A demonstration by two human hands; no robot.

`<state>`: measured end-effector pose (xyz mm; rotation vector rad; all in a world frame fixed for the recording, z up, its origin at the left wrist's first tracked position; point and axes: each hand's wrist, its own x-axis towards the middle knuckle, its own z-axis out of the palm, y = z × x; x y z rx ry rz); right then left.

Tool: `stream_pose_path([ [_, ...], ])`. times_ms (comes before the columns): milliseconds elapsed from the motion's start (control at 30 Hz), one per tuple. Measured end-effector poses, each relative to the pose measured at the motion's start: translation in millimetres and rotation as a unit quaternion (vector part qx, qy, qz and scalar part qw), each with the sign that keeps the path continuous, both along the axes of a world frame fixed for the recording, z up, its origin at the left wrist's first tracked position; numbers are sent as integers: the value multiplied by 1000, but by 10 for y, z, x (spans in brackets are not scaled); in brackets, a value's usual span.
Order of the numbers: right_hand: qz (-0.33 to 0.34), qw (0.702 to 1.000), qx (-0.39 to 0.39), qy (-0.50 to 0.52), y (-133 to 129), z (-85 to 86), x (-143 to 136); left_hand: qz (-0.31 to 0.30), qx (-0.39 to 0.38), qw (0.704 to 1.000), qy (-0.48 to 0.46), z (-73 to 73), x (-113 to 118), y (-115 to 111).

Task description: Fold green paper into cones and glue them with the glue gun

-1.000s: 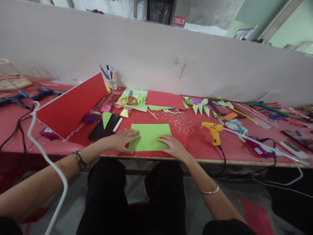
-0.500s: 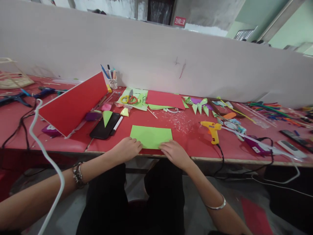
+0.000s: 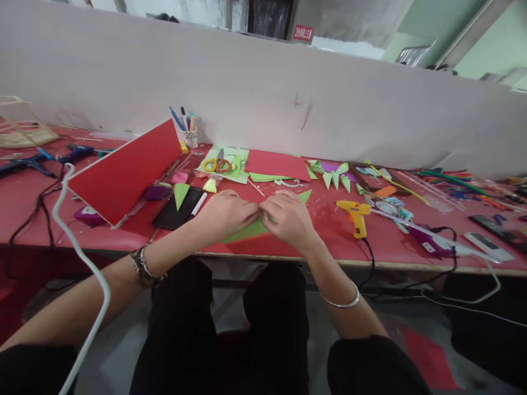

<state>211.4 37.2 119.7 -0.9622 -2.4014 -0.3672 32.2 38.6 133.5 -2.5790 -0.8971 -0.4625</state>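
Observation:
A sheet of light green paper (image 3: 244, 232) is held at a slant just over the front edge of the red table. My left hand (image 3: 225, 213) pinches it from the left, fingertips curled inward. From the other side my right hand (image 3: 289, 220) pinches it too, and the fingertips of both hands meet in the middle. One pointed green corner shows beyond my right knuckles; the hands cover the paper's centre. A black phone (image 3: 175, 211) with a green paper piece (image 3: 180, 195) on it lies left of my left hand, beside a white marker (image 3: 199, 204).
A yellow glue gun (image 3: 357, 216) lies to the right, its cord hanging over the edge. A red board (image 3: 127, 173) leans at the left. Scissors (image 3: 217, 164), a red sheet (image 3: 278, 164) and a pen cup (image 3: 190, 137) are at the back. A white cable (image 3: 84, 263) crosses the left foreground.
The green paper lay flat with both hands apart on its near corners. Now it is lifted and turned aslant, and my hands have moved up and together on it.

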Motion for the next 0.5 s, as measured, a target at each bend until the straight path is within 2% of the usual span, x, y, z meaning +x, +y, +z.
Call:
stream_pose_path([
  [133,35,999,-13,28,20,-10,-47,17,-10,1000,-22,-15,-20,-25],
  [267,49,996,-39,63,41,-43,-7,35,-80,996,-27,9,-86,-25],
  [400,48,993,-61,88,143,-113,181,35,-148,988,-40,48,-256,39],
  [500,8,992,-77,96,263,-188,417,54,-168,983,-41,41,-433,108],
])
